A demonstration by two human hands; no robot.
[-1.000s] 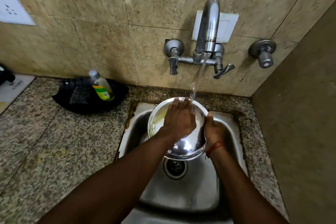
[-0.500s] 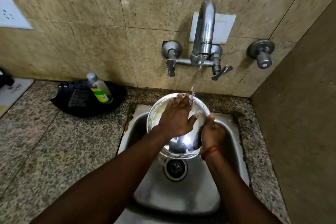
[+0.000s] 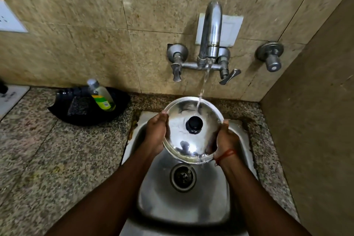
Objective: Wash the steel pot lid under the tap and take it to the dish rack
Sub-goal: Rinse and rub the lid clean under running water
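The lid point(image 3: 191, 140) has been turned over since the earlier frame: its knob point(image 3: 193, 123) now faces up, and the left hand point(image 3: 156, 134), then spread across the inside, has been shifted to the rim. The lid is held tilted between the hands over the sink point(image 3: 183, 207), one side of the rim gripped by the left hand and the other by the right hand point(image 3: 224, 140), with water point(image 3: 203, 86) from the tap point(image 3: 210, 30) striking its far edge. A wet rim held only at its edges could slip and be dropped into the basin. A wall point(image 3: 316, 120) stands close beyond the right hand. Open surface point(image 3: 57, 159) lies past the left hand, where a bottle point(image 3: 101, 96) is kept. No rack is seen.
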